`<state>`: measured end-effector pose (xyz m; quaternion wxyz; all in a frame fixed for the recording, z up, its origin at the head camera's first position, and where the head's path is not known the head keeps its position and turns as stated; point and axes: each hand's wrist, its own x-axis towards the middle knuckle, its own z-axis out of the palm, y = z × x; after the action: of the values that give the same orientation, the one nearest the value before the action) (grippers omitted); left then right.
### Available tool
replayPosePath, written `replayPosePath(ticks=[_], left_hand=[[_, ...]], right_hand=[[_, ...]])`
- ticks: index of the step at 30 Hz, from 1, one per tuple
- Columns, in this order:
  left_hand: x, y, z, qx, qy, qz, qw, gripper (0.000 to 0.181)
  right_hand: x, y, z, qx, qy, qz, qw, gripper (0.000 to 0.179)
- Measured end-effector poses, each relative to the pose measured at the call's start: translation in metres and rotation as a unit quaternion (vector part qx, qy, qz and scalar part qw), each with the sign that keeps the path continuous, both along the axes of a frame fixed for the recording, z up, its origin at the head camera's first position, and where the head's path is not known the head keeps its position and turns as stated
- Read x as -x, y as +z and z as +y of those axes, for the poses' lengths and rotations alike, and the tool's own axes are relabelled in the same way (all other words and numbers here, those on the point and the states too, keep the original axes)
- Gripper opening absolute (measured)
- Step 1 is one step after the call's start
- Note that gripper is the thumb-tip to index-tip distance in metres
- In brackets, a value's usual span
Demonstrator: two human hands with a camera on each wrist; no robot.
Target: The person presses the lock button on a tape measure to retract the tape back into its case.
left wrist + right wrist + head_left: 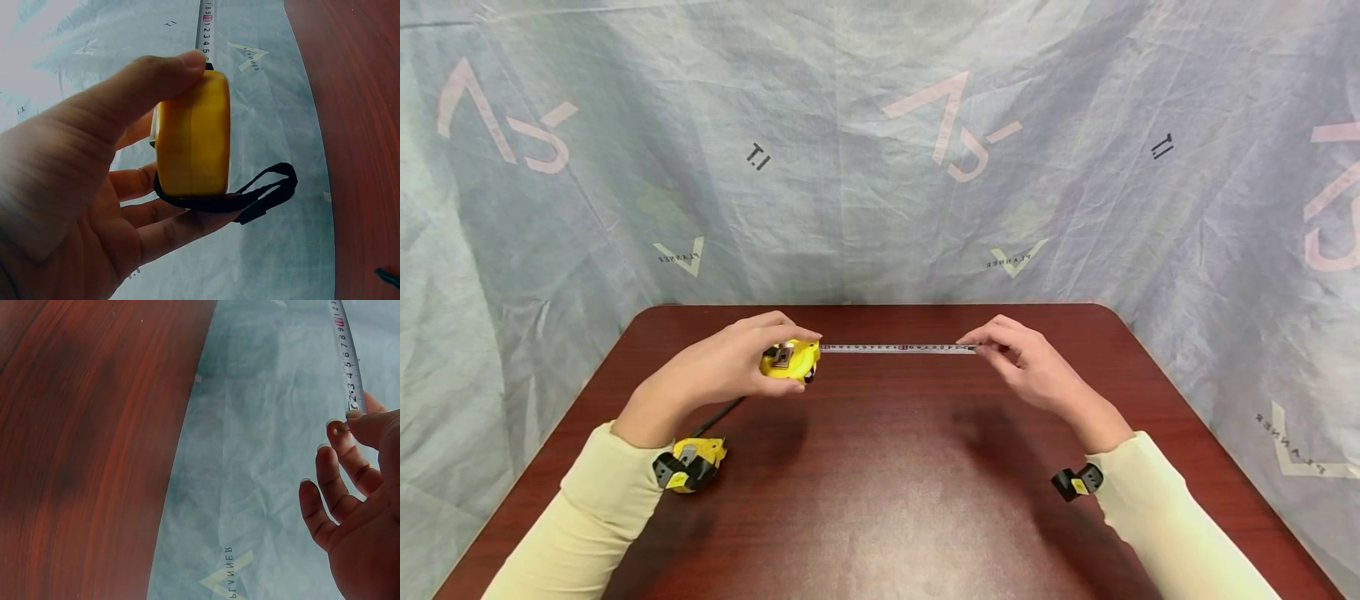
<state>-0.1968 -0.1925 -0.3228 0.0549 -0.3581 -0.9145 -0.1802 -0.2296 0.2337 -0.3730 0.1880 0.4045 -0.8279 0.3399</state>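
Note:
My left hand (730, 362) grips a yellow tape measure (192, 134) by its case, the thumb on top and the fingers under and beside it. A black wrist strap (275, 190) loops from the bottom of the case. From the case a pale metal blade (887, 348) with printed numbers runs out straight to the right, above the far part of the table. At its end, my right hand (1033, 362) pinches the tip between thumb and index finger. The other right-hand fingers (331, 481) are loosely bent, off the blade.
On the dark red wooden table (880, 483), a second yellow case (711, 452) with a dark cord lies below the left wrist, partly hidden by the wrist camera. Grey printed sheeting (835, 167) hangs around the table's back and sides.

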Motion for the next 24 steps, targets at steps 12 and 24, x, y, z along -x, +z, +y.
replayPosePath(ticks=[12,24], left_hand=[[-0.002,0.0,0.01,-0.008,0.001,-0.002,1.0,0.06],[0.0,0.0,0.025,-0.013,-0.008,0.015,0.9998,0.059]], right_hand=[[0.001,-0.003,-0.007,0.01,0.009,-0.009,0.9999,0.028],[0.001,0.0,-0.018,0.011,0.014,-0.012,0.9998,0.026]])
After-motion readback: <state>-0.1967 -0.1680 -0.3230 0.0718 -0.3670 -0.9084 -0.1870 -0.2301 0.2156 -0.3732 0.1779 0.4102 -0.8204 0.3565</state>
